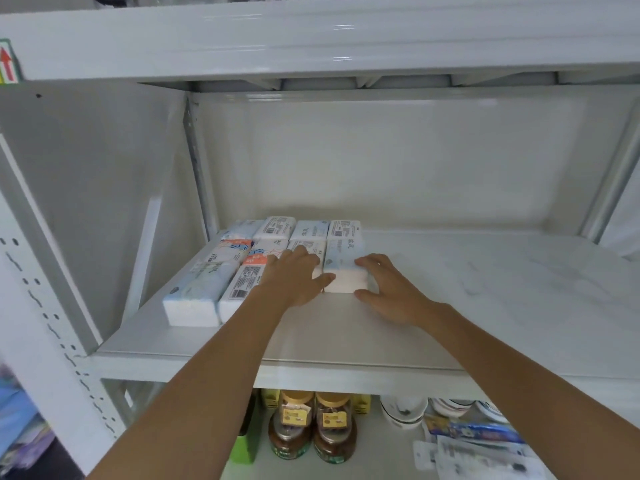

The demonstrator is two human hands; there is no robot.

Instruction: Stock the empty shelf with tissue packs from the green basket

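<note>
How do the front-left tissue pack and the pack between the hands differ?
The front-left pack lies untouched at the shelf's left end; the held pack sits rightmost, with the left hand and right hand at its sides. The front-left pack lies nearer the shelf edge. Both are white with pale blue print.

The left hand (294, 278) covers most of a white plastic-wrapped tissue pack (317, 271), the small print on the packs is unreadable, and blurred coloured packets (485, 441) run off the bottom edge.
</note>
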